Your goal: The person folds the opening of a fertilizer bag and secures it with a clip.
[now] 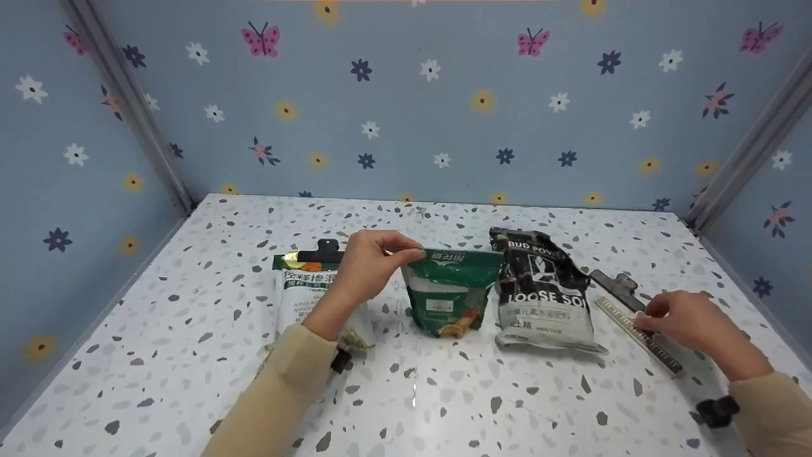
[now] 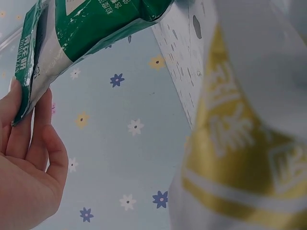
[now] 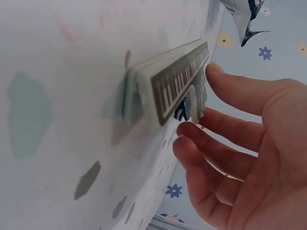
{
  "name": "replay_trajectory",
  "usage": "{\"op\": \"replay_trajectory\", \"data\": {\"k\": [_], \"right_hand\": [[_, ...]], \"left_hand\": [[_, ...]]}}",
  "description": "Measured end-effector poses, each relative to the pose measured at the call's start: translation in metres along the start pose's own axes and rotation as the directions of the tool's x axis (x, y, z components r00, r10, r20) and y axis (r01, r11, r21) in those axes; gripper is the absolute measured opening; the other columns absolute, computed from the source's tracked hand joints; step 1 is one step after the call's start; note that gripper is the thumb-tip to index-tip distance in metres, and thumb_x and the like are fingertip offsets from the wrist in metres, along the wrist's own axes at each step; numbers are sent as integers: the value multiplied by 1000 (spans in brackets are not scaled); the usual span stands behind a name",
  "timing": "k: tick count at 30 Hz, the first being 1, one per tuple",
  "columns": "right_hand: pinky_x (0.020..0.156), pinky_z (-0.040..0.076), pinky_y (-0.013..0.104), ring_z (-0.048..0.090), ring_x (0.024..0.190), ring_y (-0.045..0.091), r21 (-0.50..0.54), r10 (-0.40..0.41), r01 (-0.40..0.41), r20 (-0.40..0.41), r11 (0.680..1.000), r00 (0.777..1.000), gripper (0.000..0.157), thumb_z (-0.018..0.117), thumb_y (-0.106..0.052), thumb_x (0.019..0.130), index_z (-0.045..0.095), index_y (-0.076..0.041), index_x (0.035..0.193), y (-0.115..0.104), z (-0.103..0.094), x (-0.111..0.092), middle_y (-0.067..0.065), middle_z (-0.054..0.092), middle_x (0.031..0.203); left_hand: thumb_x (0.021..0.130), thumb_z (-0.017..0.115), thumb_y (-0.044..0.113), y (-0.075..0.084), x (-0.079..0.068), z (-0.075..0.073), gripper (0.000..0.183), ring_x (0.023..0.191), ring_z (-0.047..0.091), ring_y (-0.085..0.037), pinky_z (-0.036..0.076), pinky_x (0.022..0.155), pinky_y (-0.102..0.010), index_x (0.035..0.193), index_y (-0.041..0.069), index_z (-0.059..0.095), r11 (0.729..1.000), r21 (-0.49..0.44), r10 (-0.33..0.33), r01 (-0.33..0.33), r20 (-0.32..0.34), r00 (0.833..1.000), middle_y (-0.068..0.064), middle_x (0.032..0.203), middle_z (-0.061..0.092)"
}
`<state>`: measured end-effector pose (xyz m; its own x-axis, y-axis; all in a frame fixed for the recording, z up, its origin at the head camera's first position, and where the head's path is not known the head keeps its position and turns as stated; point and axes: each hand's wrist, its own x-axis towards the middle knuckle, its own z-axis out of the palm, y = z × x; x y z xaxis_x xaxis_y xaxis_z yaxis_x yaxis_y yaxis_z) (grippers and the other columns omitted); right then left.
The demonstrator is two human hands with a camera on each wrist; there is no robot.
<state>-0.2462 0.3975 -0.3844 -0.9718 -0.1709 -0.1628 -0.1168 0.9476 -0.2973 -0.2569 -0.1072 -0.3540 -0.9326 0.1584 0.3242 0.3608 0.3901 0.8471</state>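
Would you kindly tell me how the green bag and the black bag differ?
The left hand pinches the green bag by its top edge, while no hand touches the black bag. The green bag looks smaller than the black bag. A colourful picture sits low on the green bag; a white emblem marks the black bag. Both are printed.

Blue walls (image 1: 406, 89) with flowers (image 1: 361, 70) and butterflies (image 1: 261, 41), grey corner posts (image 1: 125, 95), white speckled tabletop (image 1: 463, 374).
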Motion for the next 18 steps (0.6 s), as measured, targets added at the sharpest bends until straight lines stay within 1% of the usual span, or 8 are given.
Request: {"op": "replay_trajectory", "data": {"k": [2,5,11,13,18], "right_hand": [[61,49,42,59,74,22,16,10,-10,16,1000,1000,42,70,-40,92,69,1,100,1,1,-1,7,67,88],[57,46,38,56,70,21,30,10,-10,15,999,1000,35,70,-37,92,68,-2,95,1,2,-3,6,65,86],[56,39,35,49,66,19,39,-27,27,-16,999,1000,29,74,-31,89,61,-6,87,-3,0,-5,3,56,78],[58,38,35,48,67,18,40,-39,39,-17,998,999,26,74,-28,89,60,-7,85,-5,-2,-6,2,56,77],[62,41,35,52,72,18,58,-52,53,-20,997,998,21,73,-25,91,62,-7,88,-9,-10,-8,1,60,83]], "left_hand": [[89,77,26,0,1,1,8,80,64,-18,51,68,-35,93,20,80,1000,-2,-2,2,-1,1000,9,88,74],[89,77,26,0,2,2,9,80,65,-15,52,70,-34,93,19,80,1000,-6,-1,1,4,1000,8,88,73],[89,78,25,-1,2,2,10,83,68,-13,55,76,-35,96,18,79,1000,-20,8,-8,18,1000,6,91,73],[88,79,24,-2,2,3,11,81,68,-14,55,75,-35,97,17,79,1000,-22,4,-3,37,999,5,91,73],[86,81,23,-4,1,2,16,74,66,-19,52,67,-34,100,16,78,999,-2,-43,43,80,996,4,88,73]]}}
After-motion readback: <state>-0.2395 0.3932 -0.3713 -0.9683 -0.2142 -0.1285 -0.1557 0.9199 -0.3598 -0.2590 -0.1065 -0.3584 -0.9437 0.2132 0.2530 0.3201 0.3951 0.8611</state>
